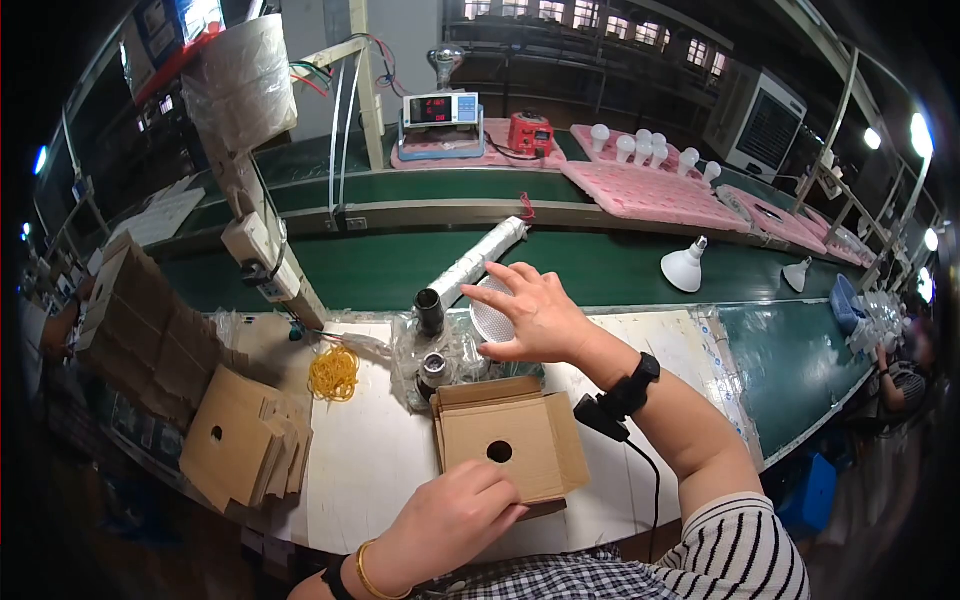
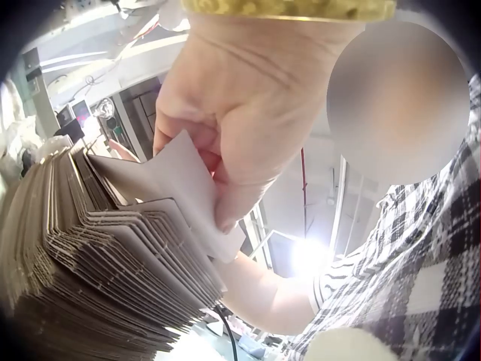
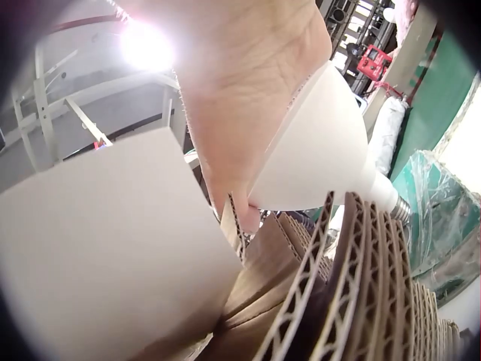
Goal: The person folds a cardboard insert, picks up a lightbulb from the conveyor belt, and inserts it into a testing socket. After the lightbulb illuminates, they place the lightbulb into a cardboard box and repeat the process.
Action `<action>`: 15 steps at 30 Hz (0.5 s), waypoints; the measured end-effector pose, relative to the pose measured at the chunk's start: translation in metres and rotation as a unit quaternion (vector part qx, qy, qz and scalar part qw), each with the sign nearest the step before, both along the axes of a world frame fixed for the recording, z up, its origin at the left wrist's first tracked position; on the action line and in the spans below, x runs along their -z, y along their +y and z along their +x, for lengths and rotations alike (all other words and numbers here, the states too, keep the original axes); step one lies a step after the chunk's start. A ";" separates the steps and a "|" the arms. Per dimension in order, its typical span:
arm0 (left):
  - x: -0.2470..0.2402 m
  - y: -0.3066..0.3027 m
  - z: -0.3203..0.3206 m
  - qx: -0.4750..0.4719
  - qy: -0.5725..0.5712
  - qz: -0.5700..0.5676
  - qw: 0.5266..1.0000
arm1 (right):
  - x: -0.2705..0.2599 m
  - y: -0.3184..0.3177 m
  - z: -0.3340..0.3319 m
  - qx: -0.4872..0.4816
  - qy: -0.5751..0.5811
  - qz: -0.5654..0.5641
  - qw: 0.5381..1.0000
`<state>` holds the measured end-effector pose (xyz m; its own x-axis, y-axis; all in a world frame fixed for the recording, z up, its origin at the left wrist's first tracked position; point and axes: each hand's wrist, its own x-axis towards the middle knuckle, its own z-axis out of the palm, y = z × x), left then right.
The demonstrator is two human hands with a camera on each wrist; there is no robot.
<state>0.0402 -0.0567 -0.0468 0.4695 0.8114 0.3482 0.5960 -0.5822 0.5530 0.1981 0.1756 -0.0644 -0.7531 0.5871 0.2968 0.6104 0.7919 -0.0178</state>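
My right hand (image 1: 535, 310) grips a white lamp bulb (image 1: 492, 312) just beyond a stack of flat cardboard pieces (image 1: 510, 440), each with a round hole. In the right wrist view the bulb (image 3: 319, 154) is a white cone under my palm, its screw base pointing right, above the corrugated cardboard edges (image 3: 361, 278). My left hand (image 1: 450, 520) rests at the near edge of the stack. The left wrist view shows its fingers (image 2: 240, 173) pinching a flap (image 2: 192, 192) of the top piece above the stacked cardboard (image 2: 98, 271).
A second cardboard pile (image 1: 245, 440) and yellow rubber bands (image 1: 334, 373) lie left on the white mat (image 1: 370, 450). Plastic wrap with dark sockets (image 1: 430, 315) sits behind the stack. On the green conveyor (image 1: 600, 265) lie a white tube (image 1: 480, 258) and two bulbs (image 1: 686, 266). Pink trays (image 1: 645, 190) stand beyond.
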 end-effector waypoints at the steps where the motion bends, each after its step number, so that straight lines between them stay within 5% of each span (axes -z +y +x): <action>1: 0.001 -0.001 -0.001 0.002 -0.008 0.005 1.000 | 0.000 -0.001 -0.001 -0.003 -0.003 0.004 1.000; 15: 0.019 -0.007 -0.001 -0.008 -0.002 -0.021 1.000 | 0.003 0.007 0.000 0.074 0.034 -0.069 0.994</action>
<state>0.0393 -0.0641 -0.0653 0.4560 0.8323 0.3152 0.6026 -0.5493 0.5789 0.1983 0.1821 -0.0676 -0.6360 0.7287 0.2538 0.7139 0.6805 -0.1649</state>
